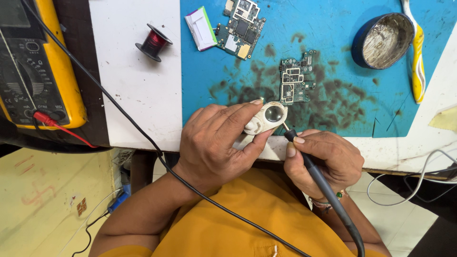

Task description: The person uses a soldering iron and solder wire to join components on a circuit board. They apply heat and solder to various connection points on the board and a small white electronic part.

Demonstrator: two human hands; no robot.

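Left hand fingers curled closed, right hand seemingly pinching, wrists close together

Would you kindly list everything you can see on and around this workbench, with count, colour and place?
Multimeter: one, yellow and black, far left, with a red lead plugged in.
Wire spool: one, red wire on black reel, on the white surface.
Work mat: one, blue, dark-stained, centre right.
Circuit boards: two, green; larger at top, smaller mid-mat.
Small card: one, white, green and purple edged, beside the larger board.
Round tin: one, blue-rimmed, top right.
Toothbrush: one, yellow and white, right of tin.
Magnifier loupe: one, white, in left hand.
Probe: one, black, in right hand.
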